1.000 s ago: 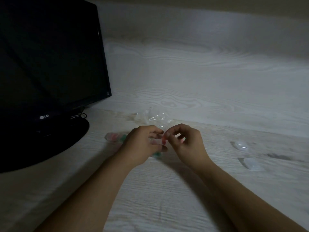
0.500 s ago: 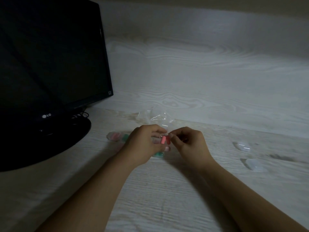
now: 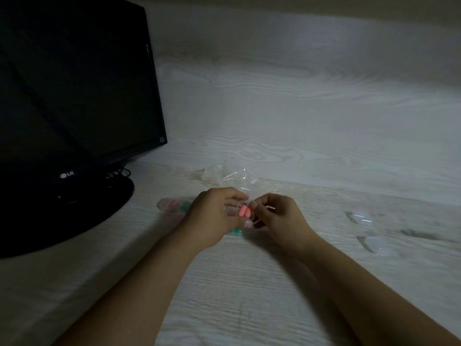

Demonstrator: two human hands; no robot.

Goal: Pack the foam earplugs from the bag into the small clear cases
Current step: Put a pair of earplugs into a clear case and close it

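My left hand [image 3: 214, 216] grips a small clear case [image 3: 245, 217] in which two pink foam earplugs [image 3: 244, 211] lie side by side. My right hand [image 3: 277, 216] pinches at the case's right edge, fingertips against the pink plugs. A crumpled clear plastic bag [image 3: 228, 177] lies just behind both hands. Green earplugs [image 3: 235, 231] show on the desk under my left hand. A filled case with pink and green plugs [image 3: 174, 205] lies to the left, partly hidden by my left hand.
A black monitor [image 3: 74, 96] on a round stand [image 3: 74, 211] fills the left side. Two empty clear cases [image 3: 360, 217] [image 3: 376, 244] lie on the right of the pale wooden desk [image 3: 249, 283]. A wall panel rises behind the bag.
The pink earplugs have come into plain view between my fingertips; a second pink plug now lies beside the first. Both hands stayed nearly in place.
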